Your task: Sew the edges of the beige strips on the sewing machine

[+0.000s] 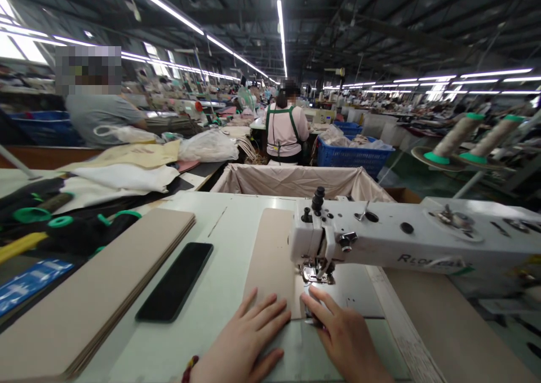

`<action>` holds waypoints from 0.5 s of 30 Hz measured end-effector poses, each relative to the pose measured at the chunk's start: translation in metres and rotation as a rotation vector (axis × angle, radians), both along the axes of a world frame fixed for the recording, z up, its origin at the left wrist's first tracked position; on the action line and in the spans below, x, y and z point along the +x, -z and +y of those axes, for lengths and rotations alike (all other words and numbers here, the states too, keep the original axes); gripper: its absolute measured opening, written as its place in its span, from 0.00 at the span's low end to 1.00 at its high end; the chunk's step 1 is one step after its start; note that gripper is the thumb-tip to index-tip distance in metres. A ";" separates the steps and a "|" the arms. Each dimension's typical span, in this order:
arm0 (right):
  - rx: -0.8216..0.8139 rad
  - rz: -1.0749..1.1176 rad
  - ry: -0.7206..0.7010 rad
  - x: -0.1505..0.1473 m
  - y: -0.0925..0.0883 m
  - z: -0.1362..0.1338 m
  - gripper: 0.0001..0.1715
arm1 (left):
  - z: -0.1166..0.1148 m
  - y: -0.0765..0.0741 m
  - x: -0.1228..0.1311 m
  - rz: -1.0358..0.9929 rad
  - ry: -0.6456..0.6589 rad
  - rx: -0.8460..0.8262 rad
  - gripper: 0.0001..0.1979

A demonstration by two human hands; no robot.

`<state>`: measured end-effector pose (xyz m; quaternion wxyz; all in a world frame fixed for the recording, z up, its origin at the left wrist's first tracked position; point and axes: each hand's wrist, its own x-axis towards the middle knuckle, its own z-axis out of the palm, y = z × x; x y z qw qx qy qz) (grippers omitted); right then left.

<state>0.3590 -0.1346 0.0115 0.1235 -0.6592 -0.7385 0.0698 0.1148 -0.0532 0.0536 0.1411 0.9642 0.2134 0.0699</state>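
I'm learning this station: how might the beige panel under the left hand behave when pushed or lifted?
The beige panel would probably slide readily, since the tabletop looks smooth. It may flex when lifted, as it looks thin, but probably wouldn't crumple easily, since it lies flat without visible wrinkles.

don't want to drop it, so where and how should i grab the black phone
Probably grip the phone by its long edges mid-length, from above and the side facing the left hand: it lies flat and narrow, with the panel stack close opposite.
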 end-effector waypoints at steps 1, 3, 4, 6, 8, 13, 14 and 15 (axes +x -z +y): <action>0.001 -0.001 0.000 0.000 -0.001 0.000 0.45 | 0.001 0.001 0.001 0.002 0.000 0.000 0.28; 0.005 -0.002 0.003 0.000 -0.002 0.001 0.44 | 0.003 0.004 0.003 -0.020 -0.003 0.004 0.28; 0.006 -0.001 0.003 -0.001 -0.003 0.001 0.44 | 0.004 0.006 0.004 -0.037 -0.005 0.005 0.28; 0.009 -0.001 -0.003 -0.001 -0.004 0.002 0.44 | 0.007 0.011 0.006 -0.070 -0.015 0.007 0.28; 0.006 -0.008 -0.015 0.000 -0.004 0.002 0.44 | 0.011 0.016 0.008 -0.083 -0.035 0.004 0.28; 0.013 -0.021 -0.025 0.002 0.000 0.002 0.44 | 0.023 0.021 0.015 -0.055 -0.090 -0.014 0.28; 0.020 -0.020 -0.022 0.002 0.001 0.002 0.44 | 0.025 0.021 0.017 -0.046 -0.099 -0.013 0.28; 0.028 -0.016 -0.018 0.002 0.002 0.002 0.45 | 0.027 0.021 0.018 -0.039 -0.107 -0.010 0.28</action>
